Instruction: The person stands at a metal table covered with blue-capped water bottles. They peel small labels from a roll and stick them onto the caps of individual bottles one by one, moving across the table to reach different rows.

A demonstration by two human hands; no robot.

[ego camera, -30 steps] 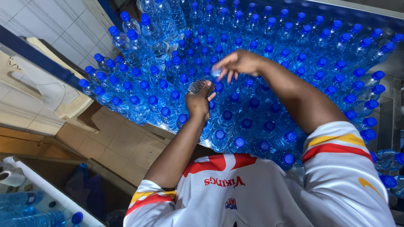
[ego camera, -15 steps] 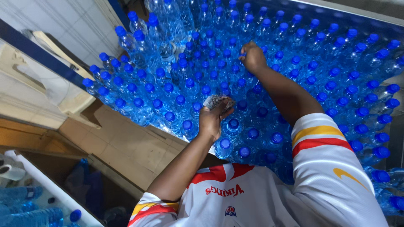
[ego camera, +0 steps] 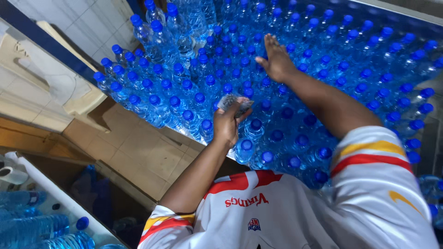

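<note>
Over the packed bottles (ego camera: 295, 92) | right hand (ego camera: 278, 59) has moved outward since a second ago, now flat and spread on blue caps | left hand (ego camera: 229, 123) holds a small grey bundle (ego camera: 233, 102), shifted lower toward the near rows.

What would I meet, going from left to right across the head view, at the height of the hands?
Pale plastic chair → left hand gripping a grey bundle → right hand flat on the blue-capped bottles.
</note>
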